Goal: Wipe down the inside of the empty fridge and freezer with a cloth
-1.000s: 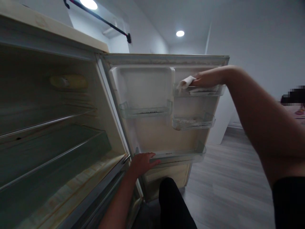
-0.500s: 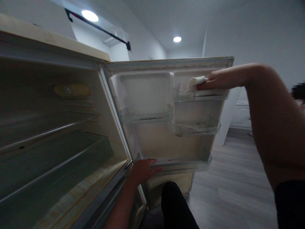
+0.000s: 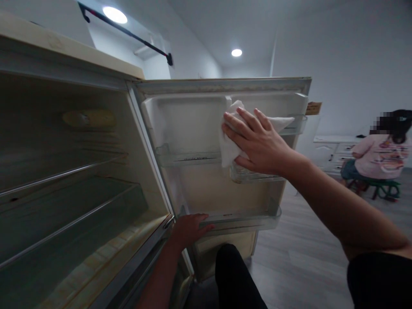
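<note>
My right hand (image 3: 257,139) is spread over a white cloth (image 3: 228,150) and holds it against the inside of the fridge door (image 3: 206,193), by the central divider. One corner of the cloth sticks out to the right above the thumb side. Behind this hand, the upper right door shelf (image 3: 298,125) and the small shelf below it (image 3: 238,175) are partly hidden. My left hand (image 3: 189,229) rests at the left end of the clear bottom door shelf (image 3: 257,223), fingers apart and nothing in them.
On the left stands the open fridge with glass shelves (image 3: 67,171) and a yellowed light cover (image 3: 90,118). My knee (image 3: 230,262) is below the door. A person in a pink shirt (image 3: 383,154) sits on a green stool (image 3: 383,183) at the right, near white drawers (image 3: 343,150).
My right hand has moved left and down with the cloth, from the upper right shelf to the divider, and its fingers have spread. My left hand stays at the bottom shelf.
</note>
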`<control>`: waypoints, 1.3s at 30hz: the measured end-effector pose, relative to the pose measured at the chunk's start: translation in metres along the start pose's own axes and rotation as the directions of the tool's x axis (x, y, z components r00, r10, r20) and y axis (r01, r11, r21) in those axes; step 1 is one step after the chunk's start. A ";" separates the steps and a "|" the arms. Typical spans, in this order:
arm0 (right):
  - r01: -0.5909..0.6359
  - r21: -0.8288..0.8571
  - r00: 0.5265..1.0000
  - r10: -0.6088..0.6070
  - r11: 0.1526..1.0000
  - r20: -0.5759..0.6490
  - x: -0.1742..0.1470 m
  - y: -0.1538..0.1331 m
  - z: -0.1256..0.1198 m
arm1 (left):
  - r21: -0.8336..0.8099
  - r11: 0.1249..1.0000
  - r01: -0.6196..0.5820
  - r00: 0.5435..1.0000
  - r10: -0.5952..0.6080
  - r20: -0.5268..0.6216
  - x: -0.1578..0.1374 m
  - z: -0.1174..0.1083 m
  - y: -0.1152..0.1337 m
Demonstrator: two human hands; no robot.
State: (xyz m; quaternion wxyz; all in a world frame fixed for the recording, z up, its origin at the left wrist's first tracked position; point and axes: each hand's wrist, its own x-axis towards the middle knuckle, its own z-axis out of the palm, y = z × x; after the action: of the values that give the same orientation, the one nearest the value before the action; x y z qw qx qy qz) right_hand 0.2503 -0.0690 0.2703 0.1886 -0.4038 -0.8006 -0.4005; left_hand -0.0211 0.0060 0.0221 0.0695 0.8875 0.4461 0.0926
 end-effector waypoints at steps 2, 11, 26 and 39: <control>0.013 -0.042 0.999 -0.015 0.999 -0.034 -0.002 0.001 0.012 | 0.004 1.000 -0.009 1.000 0.009 0.004 0.000 0.001 -0.001; -0.117 -0.133 0.985 0.098 0.984 -0.141 -0.021 0.045 0.026 | 0.044 0.999 0.014 1.000 -0.014 0.021 0.003 0.001 0.002; -0.211 0.273 0.893 0.298 0.939 -0.337 -0.069 0.013 0.066 | 0.090 0.996 0.027 1.000 -0.027 0.001 0.011 0.007 0.005; -0.151 0.977 0.632 0.775 0.149 -0.020 -0.020 0.008 0.100 | 0.063 0.998 0.013 0.999 -0.016 0.040 0.005 0.002 -0.001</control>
State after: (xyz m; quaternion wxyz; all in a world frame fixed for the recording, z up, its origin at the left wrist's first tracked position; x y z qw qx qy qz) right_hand 0.2707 0.0029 0.2007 0.7135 -0.3303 -0.6063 0.1191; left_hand -0.0189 0.0107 0.0205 0.0513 0.8876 0.4538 0.0603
